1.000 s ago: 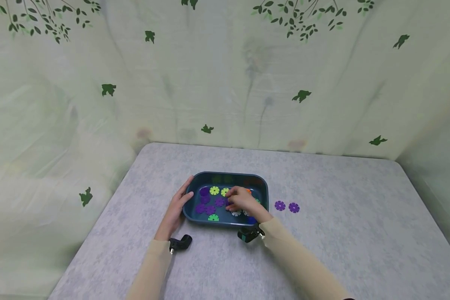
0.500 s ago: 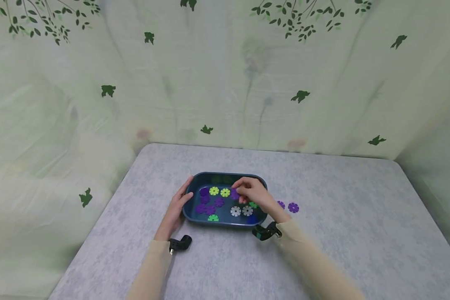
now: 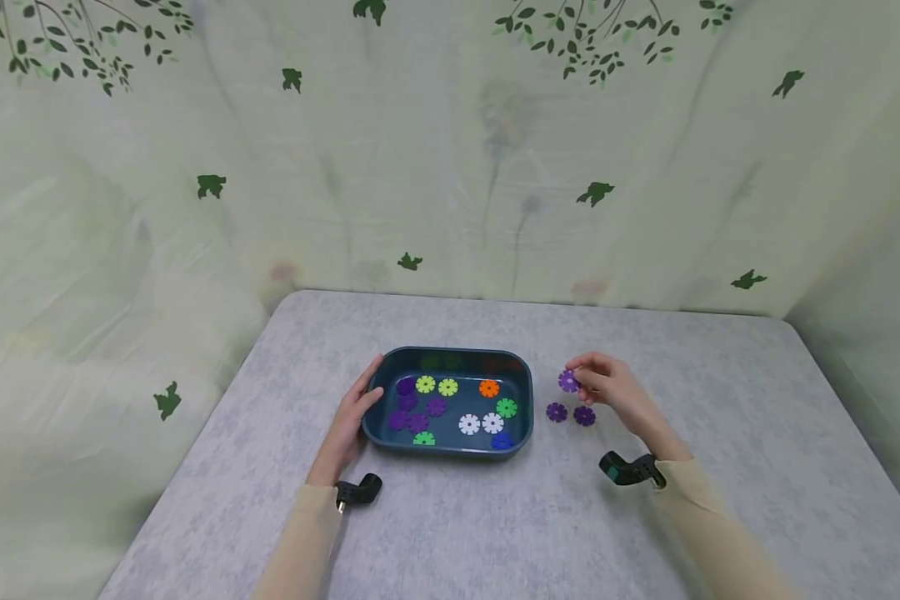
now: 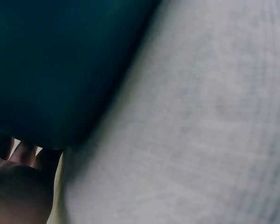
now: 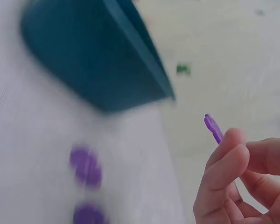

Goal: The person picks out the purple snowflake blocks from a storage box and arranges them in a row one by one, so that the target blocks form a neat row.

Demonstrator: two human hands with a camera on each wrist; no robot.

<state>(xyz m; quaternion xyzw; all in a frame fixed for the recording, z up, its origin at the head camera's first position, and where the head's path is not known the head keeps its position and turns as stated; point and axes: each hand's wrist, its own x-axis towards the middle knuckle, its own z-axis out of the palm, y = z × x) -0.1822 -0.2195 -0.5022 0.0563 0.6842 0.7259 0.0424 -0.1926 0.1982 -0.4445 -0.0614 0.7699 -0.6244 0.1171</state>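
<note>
My right hand (image 3: pixel 618 398) pinches a purple flower-shaped interlocking disc (image 3: pixel 567 381) between thumb and fingertips, to the right of the dark blue tray. In the right wrist view this disc (image 5: pixel 213 128) shows edge-on above the fingertips. Two more purple discs, a left one (image 3: pixel 557 412) and a right one (image 3: pixel 584 416), lie on the table just below that hand. My left hand (image 3: pixel 351 421) holds the left end of the tray (image 3: pixel 435 452), thumb over the rim and fingers along the outer wall. In the left wrist view the tray (image 4: pixel 51 70) partly hides those fingers.
Inside the tray are several purple discs (image 3: pixel 417 422) at the left, yellow ones (image 3: pixel 447 387), white ones (image 3: pixel 469 424), green ones (image 3: pixel 506 407), an orange one (image 3: pixel 489 388) and a blue one (image 3: pixel 502 441). A patterned curtain (image 3: pixel 450 167) hangs behind the grey table (image 3: pixel 690 392).
My right hand has lifted a purple disc out of the tray and carried it right, over the table beside the two loose discs. The left hand has stayed at the tray's left end.
</note>
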